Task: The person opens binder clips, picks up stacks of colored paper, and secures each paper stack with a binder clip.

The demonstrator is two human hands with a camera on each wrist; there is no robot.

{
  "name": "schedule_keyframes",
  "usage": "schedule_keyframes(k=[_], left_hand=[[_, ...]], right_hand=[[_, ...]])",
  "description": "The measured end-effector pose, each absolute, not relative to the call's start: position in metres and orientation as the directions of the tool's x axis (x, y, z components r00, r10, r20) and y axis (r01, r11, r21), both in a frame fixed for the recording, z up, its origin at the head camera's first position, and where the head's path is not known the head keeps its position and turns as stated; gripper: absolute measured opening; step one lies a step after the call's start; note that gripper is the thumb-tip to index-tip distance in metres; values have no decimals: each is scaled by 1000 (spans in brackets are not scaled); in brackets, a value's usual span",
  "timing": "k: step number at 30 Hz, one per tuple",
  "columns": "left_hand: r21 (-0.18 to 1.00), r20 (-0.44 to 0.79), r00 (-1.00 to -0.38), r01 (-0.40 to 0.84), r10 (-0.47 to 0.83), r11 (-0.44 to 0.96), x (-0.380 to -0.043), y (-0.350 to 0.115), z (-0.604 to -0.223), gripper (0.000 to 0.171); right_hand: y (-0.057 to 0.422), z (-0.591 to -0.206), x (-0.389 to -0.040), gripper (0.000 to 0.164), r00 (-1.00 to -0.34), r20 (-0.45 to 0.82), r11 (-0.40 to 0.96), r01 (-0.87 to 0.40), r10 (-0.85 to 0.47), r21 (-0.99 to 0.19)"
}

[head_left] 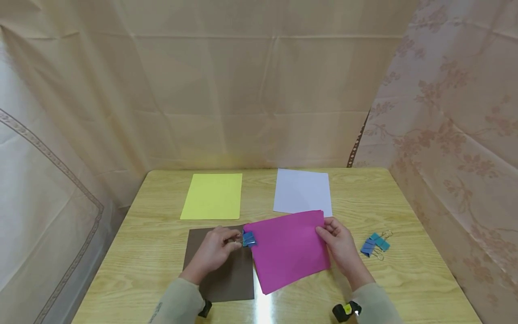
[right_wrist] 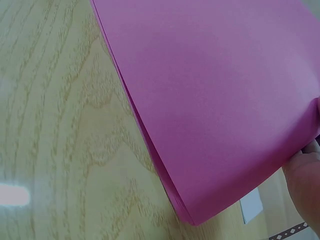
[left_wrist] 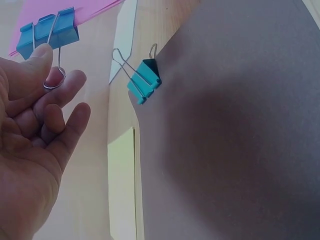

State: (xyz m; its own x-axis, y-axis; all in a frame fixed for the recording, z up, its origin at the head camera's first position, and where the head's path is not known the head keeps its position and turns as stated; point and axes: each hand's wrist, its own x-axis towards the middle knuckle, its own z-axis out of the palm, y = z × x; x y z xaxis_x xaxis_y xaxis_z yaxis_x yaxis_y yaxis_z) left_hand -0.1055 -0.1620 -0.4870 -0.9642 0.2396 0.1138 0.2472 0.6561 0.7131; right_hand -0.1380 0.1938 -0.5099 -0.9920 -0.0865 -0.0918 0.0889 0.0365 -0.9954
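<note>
My left hand [head_left: 214,252] pinches the wire handles of a blue binder clip [head_left: 249,239], which bites the upper left corner of a stack of magenta paper [head_left: 289,252]. On the stack's right edge, my right hand [head_left: 340,240] grips between thumb and fingers. The stack is tilted and its sheets fan slightly at one corner in the right wrist view. Under the left hand lies dark brown paper [head_left: 232,281]. A teal binder clip [left_wrist: 145,82] sits on its corner in the left wrist view; the hand hides that clip in the head view.
Yellow paper [head_left: 212,196] lies at the back left of the wooden table [head_left: 154,252], and white paper [head_left: 302,191] at the back centre right. Right of my right hand are a loose blue binder clip [head_left: 368,247] and a teal one [head_left: 381,241], close together. Curtains [head_left: 243,90] surround the table.
</note>
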Motion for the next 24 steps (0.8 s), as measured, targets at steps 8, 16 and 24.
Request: schedule_keyframes(k=[8,16,24], left_hand=[[712,112,-967,239,230,660,-105,-161,-486,9],[715,80,-971,212,224,666,-106,-161,-485,10],[721,50,-974,189,222,666,-105,-160,-482,10]], right_hand=[[192,-512,-137,29,-991,-111,43,108,-80,-993],[191,-510,-136,27,-990,-113,33,111,-78,-993],[191,-511,-135,26,-990,-116,17,115,-76,-993]])
